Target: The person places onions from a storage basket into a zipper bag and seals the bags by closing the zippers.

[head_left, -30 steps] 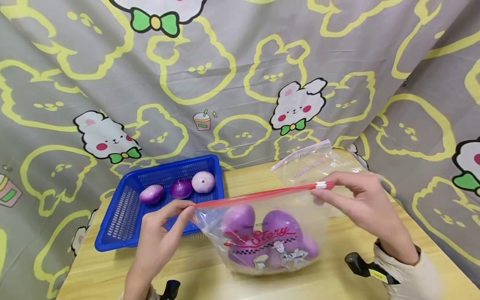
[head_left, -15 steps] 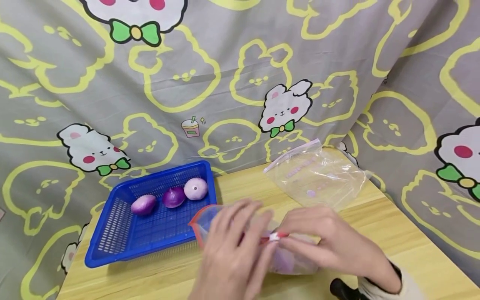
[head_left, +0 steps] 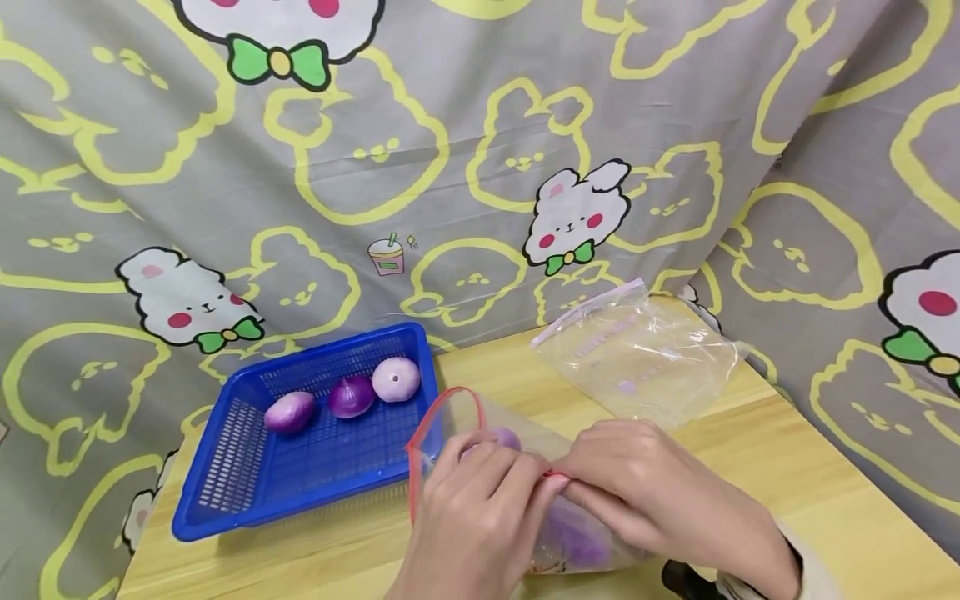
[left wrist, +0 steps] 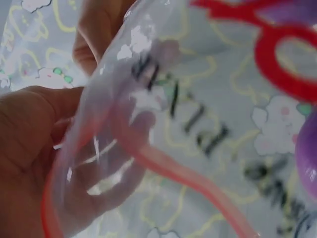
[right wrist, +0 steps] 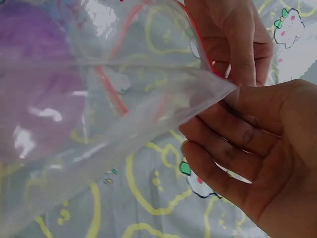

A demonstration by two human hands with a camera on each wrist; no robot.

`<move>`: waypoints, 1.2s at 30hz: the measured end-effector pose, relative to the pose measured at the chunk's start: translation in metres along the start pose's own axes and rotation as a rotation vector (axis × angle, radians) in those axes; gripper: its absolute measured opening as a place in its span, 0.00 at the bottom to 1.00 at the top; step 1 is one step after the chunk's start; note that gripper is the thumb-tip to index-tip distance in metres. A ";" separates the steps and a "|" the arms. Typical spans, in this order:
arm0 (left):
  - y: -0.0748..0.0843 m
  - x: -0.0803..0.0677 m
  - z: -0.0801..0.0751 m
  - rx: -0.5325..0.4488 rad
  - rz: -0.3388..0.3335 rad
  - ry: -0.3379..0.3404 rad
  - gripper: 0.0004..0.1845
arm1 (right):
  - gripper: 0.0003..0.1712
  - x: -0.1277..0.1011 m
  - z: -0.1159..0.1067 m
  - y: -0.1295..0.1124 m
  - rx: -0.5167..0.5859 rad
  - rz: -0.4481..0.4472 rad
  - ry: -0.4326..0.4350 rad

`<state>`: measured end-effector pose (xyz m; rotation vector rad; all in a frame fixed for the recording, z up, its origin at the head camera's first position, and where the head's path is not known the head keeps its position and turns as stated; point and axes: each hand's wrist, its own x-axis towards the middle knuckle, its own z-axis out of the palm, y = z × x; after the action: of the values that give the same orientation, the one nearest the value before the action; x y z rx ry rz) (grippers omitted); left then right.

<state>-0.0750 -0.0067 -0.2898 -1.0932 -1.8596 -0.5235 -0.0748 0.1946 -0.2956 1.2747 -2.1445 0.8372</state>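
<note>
A clear zip bag point(head_left: 528, 421) with a red zip edge and purple onions point(right wrist: 39, 84) inside is on the table in front of me. My right hand point(head_left: 660, 483) pinches the right end of the red zip between thumb and forefinger; in the right wrist view the bag's corner point(right wrist: 218, 91) comes to a point at that grip. Right beside it, my left hand point(head_left: 480, 508) pinches the zip edge as well. Towards the left the bag's mouth gapes, its red rim point(left wrist: 183, 176) standing in a loop. Fingers cover the zip's slider.
A blue basket point(head_left: 300, 502) stands at the left with a pale purple onion point(head_left: 290, 412), a dark purple onion point(head_left: 351, 397) and a whitish onion point(head_left: 396, 379). Behind my right hand lies a flat clear bag point(head_left: 637, 367) with a lilac zip. A patterned curtain point(head_left: 450, 192) hangs behind.
My left hand has left the zip's left end and moved right, beside my right hand. The bag, stretched straight before, now sags lower with its mouth gaping at left. The white slider is now hidden.
</note>
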 end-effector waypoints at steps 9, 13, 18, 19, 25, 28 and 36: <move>-0.007 0.001 -0.003 -0.097 0.066 -0.046 0.15 | 0.07 -0.001 -0.021 -0.008 0.035 -0.051 0.000; -0.012 0.000 -0.004 -0.093 0.069 -0.085 0.15 | 0.08 -0.004 -0.031 -0.007 0.078 -0.066 0.047; -0.016 -0.002 -0.007 -0.105 0.054 -0.102 0.15 | 0.08 -0.003 -0.032 -0.005 0.105 -0.088 0.049; -0.016 -0.002 -0.008 -0.108 0.050 -0.103 0.14 | 0.08 -0.002 -0.032 -0.004 0.111 -0.091 0.049; -0.017 -0.003 -0.011 -0.114 0.037 -0.121 0.13 | 0.08 -0.003 -0.035 -0.004 0.147 -0.088 0.057; -0.017 -0.003 -0.011 -0.106 0.027 -0.152 0.13 | 0.08 -0.005 -0.035 -0.002 0.151 -0.083 0.064; -0.026 -0.004 -0.009 -0.110 -0.008 -0.175 0.12 | 0.07 -0.006 -0.037 0.009 0.126 -0.064 0.077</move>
<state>-0.0919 -0.0286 -0.2866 -1.2389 -2.0060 -0.5551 -0.0756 0.2280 -0.2771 1.3435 -2.0080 0.9913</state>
